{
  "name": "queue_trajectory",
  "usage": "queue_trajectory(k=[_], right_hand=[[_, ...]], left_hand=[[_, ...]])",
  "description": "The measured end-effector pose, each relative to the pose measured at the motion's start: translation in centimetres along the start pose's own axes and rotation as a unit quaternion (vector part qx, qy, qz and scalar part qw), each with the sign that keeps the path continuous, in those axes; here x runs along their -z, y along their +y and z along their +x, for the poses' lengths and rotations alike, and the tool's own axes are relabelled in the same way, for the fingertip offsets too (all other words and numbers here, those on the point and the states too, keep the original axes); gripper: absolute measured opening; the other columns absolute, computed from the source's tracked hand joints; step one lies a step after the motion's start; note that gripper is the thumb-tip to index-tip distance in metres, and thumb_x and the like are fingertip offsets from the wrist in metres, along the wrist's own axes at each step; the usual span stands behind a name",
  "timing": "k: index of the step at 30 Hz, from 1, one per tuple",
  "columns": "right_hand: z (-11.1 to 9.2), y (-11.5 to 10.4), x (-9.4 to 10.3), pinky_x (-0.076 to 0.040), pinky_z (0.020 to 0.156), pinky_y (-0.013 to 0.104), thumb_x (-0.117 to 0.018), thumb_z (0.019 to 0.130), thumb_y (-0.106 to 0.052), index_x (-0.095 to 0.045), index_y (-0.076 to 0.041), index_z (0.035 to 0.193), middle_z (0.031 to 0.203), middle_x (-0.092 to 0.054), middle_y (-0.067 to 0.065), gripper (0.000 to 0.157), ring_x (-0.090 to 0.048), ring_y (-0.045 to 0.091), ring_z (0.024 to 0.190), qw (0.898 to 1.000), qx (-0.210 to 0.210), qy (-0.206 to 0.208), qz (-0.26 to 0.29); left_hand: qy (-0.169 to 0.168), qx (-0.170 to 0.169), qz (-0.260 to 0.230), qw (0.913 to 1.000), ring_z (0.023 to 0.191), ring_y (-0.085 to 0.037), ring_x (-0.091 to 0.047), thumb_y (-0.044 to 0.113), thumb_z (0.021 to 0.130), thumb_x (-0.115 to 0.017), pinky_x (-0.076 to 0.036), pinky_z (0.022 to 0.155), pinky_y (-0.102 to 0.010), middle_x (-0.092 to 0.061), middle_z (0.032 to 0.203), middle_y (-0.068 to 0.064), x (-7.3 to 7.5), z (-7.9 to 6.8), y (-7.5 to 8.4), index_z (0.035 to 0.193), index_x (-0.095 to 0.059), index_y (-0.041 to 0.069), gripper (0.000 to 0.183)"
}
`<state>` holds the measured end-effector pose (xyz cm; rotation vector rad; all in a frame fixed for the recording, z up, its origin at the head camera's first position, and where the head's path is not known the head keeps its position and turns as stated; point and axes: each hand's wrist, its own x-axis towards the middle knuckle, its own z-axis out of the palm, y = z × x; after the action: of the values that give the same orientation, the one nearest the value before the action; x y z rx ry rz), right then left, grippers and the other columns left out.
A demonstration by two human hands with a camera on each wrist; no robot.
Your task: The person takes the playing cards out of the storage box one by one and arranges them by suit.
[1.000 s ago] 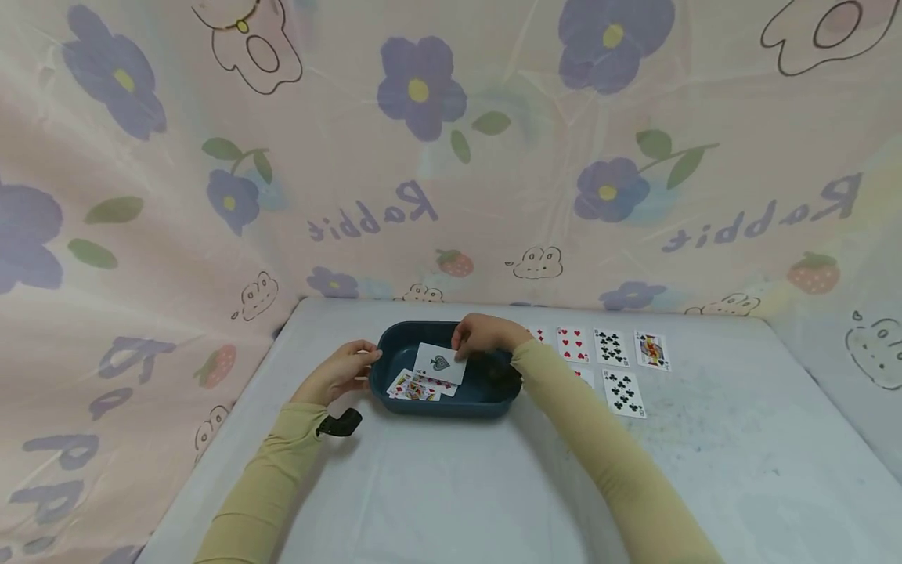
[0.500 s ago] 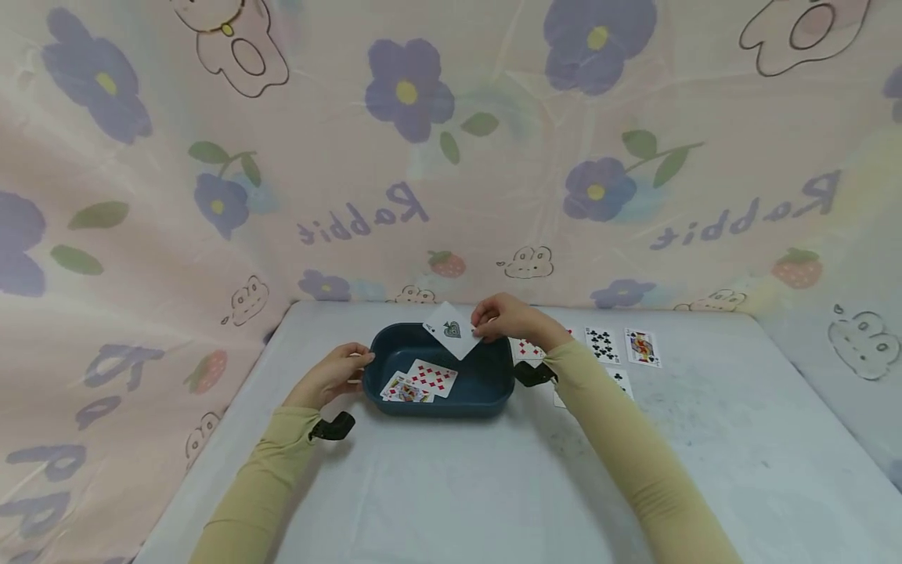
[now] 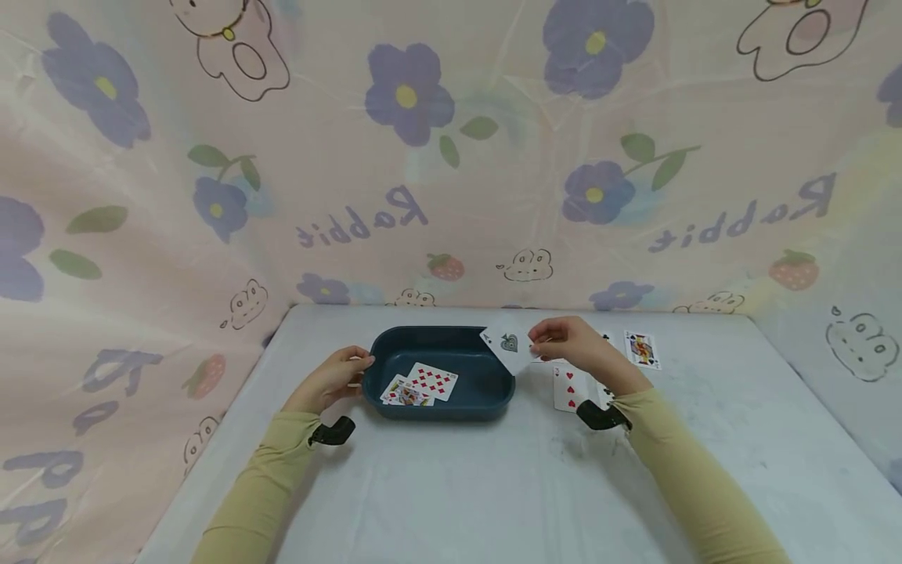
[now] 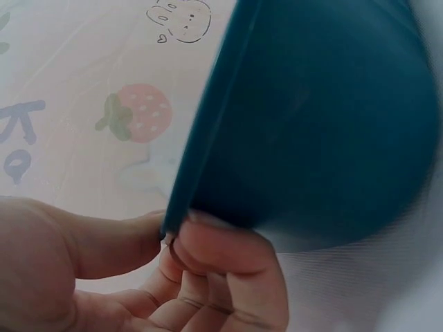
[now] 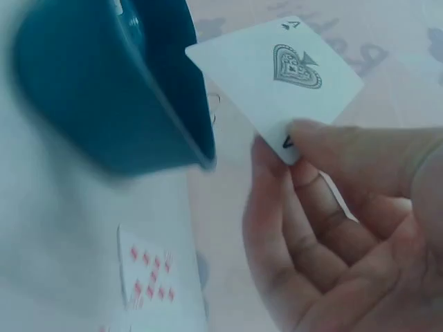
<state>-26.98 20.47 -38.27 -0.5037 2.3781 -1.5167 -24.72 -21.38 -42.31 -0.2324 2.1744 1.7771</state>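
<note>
My right hand pinches the ace of spades by one corner between thumb and fingers, raised over the right end of a dark blue oval tub. The right wrist view shows the ace face up beside the tub's rim. At the other end, my left hand grips the tub's rim; in the left wrist view the thumb lies outside and the curled fingers below the rim. Inside the tub are a diamond card and an overlapping face card.
Right of the tub, several playing cards lie face up on the white table, among them a heart card and a face card. My right hand hides some of them. A flowered curtain stands behind the table.
My right hand has lifted the ace of spades out of the tub and carried it right to the rim's right end. The left hand has stayed at the rim.
</note>
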Motion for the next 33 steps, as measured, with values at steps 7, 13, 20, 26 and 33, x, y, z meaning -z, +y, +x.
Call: queue_trajectory(k=[7, 13, 20, 26, 33], right_hand=[[-4.7, 2.6, 3.5, -0.049, 0.086, 0.039, -0.068, 0.091, -0.021, -0.057, 0.004, 0.118, 0.105, -0.066, 0.01, 0.038, -0.062, 0.024, 0.096, 0.998, -0.046, 0.036, 0.005], [-8.3, 5.1, 6.5, -0.051, 0.083, 0.035, -0.066, 0.092, -0.024, -0.05, 0.01, 0.124, 0.11, -0.064, 0.014, 0.049, -0.063, 0.016, 0.094, 0.995, -0.064, 0.077, -0.003], [-11.6, 7.3, 8.9, -0.052, 0.08, 0.03, -0.066, 0.092, -0.024, -0.049, 0.012, 0.123, 0.102, -0.067, 0.003, 0.05, -0.063, 0.009, 0.088, 0.989, -0.093, 0.115, -0.006], [-13.3, 9.8, 9.8, -0.053, 0.076, 0.028, -0.067, 0.092, -0.022, -0.049, 0.016, 0.124, 0.1, -0.065, -0.002, 0.053, -0.062, 0.006, 0.084, 0.983, -0.133, 0.128, 0.022], [-14.9, 12.3, 10.4, -0.053, 0.074, 0.025, -0.066, 0.092, -0.019, -0.047, 0.019, 0.124, 0.097, -0.062, -0.009, 0.053, -0.06, 0.003, 0.083, 0.976, -0.154, 0.146, 0.042]], left_hand=[[0.001, -0.002, 0.006, 1.0, 0.072, -0.016, -0.051, 0.016, 0.101, -0.05, -0.045, 0.061, -0.029, -0.048, 0.088, -0.006, 0.0, -0.1, -0.2, 0.109, -0.046, 0.001, 0.017], [-0.003, -0.001, 0.011, 0.9999, 0.072, -0.016, -0.052, 0.016, 0.1, -0.051, -0.047, 0.062, -0.029, -0.05, 0.087, -0.006, 0.2, 0.0, -0.2, 0.11, -0.047, 0.001, 0.019], [-0.007, -0.002, -0.011, 0.9999, 0.075, -0.016, -0.053, 0.014, 0.1, -0.051, -0.048, 0.064, -0.029, -0.05, 0.088, -0.006, 0.2, 0.5, -0.1, 0.109, -0.047, 0.001, 0.016], [-0.008, -0.004, -0.02, 0.9998, 0.078, -0.018, -0.053, 0.013, 0.101, -0.048, -0.048, 0.065, -0.029, -0.05, 0.092, -0.008, 0.3, 0.5, 0.1, 0.112, -0.045, -0.002, 0.019], [-0.006, -0.003, -0.021, 0.9997, 0.081, -0.02, -0.053, 0.014, 0.101, -0.048, -0.049, 0.068, -0.03, -0.05, 0.094, -0.009, 0.2, 0.5, 0.1, 0.113, -0.046, -0.003, 0.02]])
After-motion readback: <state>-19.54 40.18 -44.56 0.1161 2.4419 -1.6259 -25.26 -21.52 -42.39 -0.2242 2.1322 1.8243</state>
